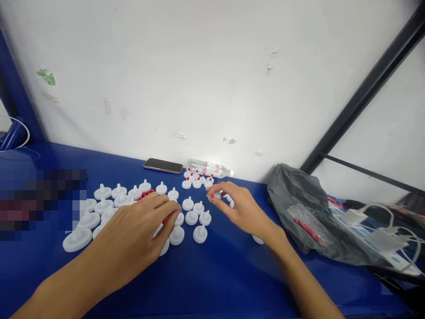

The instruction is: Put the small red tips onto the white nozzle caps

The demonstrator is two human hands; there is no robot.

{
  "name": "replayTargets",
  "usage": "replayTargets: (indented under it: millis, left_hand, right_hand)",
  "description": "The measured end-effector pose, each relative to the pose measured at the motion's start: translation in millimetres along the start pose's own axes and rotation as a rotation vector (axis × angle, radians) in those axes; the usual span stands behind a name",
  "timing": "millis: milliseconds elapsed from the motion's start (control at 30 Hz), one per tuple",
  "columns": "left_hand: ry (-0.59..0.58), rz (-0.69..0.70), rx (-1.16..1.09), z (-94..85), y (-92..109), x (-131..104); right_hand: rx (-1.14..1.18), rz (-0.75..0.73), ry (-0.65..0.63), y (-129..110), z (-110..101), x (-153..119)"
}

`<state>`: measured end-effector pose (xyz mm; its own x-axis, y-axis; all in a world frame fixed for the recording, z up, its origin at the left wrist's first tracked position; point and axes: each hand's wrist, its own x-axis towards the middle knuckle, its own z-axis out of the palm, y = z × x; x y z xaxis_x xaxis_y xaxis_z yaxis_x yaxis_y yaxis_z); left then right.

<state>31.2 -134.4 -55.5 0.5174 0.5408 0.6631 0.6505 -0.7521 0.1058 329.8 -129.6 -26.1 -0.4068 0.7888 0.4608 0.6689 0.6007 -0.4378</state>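
A small round white plastic piece with a red tip (217,195) was at the fingertips of the right hand (241,206), pinched between thumb and fingers and tilted, its tip towards the left. The left hand (139,226) curled over small loose red plastic bits (147,193); red showed beside its thumb, but whether it pinched anything could not be told. The step in hand looked like pairing red tips with white stems; the next move probably called for a light grip and a stem-up placing.

Bare-stemmed white plastic discs (200,234) stood between and around the hands on the blue tabletop (219,279), easily knocked. Beyond, a cluster of red-tipped white pieces (195,180) sat against a clear plastic bottle (199,166) lying sideways, which blocked their far side. A black-screened phone (162,165) lay left of it. Rightward, a crumpled dark grey plastic bag (282,195) narrowed the room beside the right forearm.
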Motion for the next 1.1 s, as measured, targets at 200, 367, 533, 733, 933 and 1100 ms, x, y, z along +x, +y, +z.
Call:
replayTargets:
  millis: [200,367,533,733,933,1100]
  left_hand:
    - [0.038,0.035,0.044,6.1,4,-2]
    - [0.007,0.092,0.063,7.4,7,-3]
    - [0.004,0.059,-0.054,6.4,7,-6]
    - [0.010,0.031,-0.119,1.8,14,-7]
    - [0.050,-0.146,-0.215,-31.4,20,-3]
    - [-0.068,-0.068,-0.034,-16.7,-15,-2]
  right_hand:
    - [-0.198,-0.325,0.115,-5,22,-1]
    - [-0.301,-0.573,0.247,-29,33,1]
    - [-0.244,-0.577,0.293,-39,35,0]
    - [-0.171,-0.623,0.303,-29,40,3]
    - [-0.363,-0.371,0.554,20,3,7]
    - [-0.312,0.036,0.568,36,-13,4]
